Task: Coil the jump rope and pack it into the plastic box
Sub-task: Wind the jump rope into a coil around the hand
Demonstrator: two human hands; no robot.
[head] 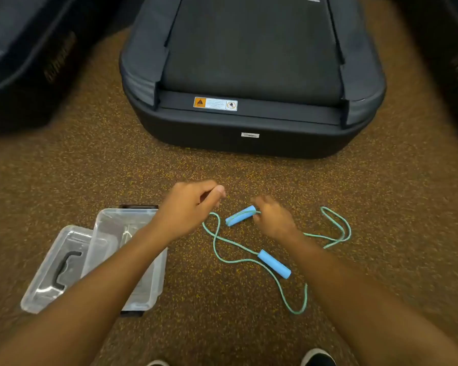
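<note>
A jump rope with a thin green cord (224,240) and two blue foam handles lies on the speckled floor. My right hand (273,216) grips one blue handle (239,215), which has cord wound over it. My left hand (189,204) is above the cord's left loop with thumb and fingers pinched together; the cord seems to run up to it. The second blue handle (274,263) lies loose on the floor below my right hand. The clear plastic box (117,228) sits open at the left, partly hidden by my left forearm.
The box's clear lid (61,265) with a black grip leans against its left side. A black treadmill end (249,122) stands just beyond my hands. Dark equipment fills both upper corners. My shoe tips (317,358) show at the bottom edge.
</note>
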